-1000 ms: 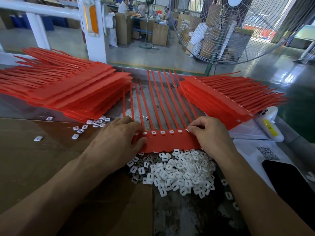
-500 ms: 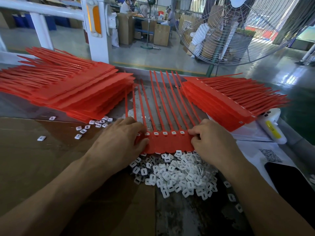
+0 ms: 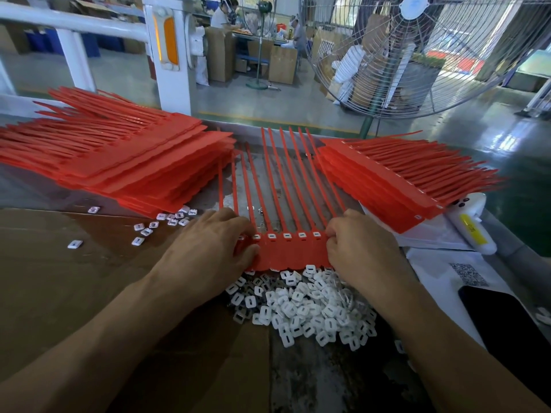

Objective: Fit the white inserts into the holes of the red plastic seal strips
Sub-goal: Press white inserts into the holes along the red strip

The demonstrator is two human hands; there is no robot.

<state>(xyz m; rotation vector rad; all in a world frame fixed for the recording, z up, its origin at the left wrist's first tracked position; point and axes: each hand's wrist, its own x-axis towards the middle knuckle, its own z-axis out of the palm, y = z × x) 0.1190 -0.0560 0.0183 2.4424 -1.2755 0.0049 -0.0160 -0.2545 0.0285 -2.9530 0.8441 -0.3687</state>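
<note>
Gripping opposite ends of the flat red plastic seal strip sheet at frame centre, left hand and right hand pinch it; loose white square inserts lie heaped just below.

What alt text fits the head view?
Two hands, left hand and right hand, grip a red seal strip with white inserts fitted along it. A pile of loose white inserts lies just below, with stacks of red strips at either side.

red seal strip sheet lies flat above white inserts pile.
</note>
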